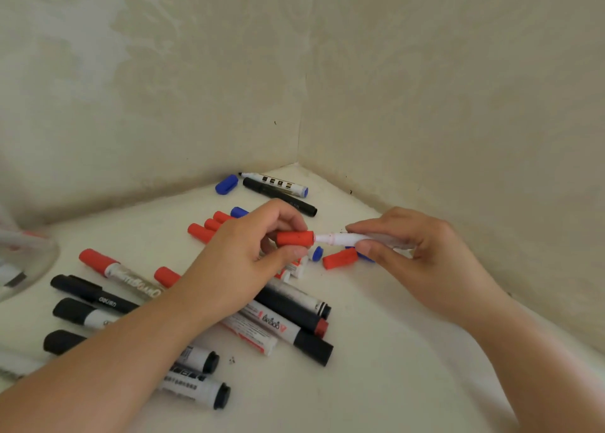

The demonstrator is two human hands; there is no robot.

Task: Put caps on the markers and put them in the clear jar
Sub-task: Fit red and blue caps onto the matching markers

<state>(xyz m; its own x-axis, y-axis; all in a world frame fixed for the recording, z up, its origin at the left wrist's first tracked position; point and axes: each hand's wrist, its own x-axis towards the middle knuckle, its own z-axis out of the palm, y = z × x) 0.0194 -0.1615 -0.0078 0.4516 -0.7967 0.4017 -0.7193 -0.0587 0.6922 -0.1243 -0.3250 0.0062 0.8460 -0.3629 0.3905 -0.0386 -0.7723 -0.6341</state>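
Mid-frame, the left hand (252, 252) pinches a red cap (295, 238) just at the tip of the white marker (347, 238) gripped by the right hand (422, 252); capping underway, next needs a straight push, then the clear jar (29, 262) far left.

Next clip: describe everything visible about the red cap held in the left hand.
The red cap is a short, matte cylinder that looks like plastic, with a few small dark specks on its side. It lies roughly level above the table, its open end facing right. The left hand pinches it between thumb and fingertips. The white marker held by the right hand points its tip at the opening, right at the rim; how far the tip is in cannot be told.
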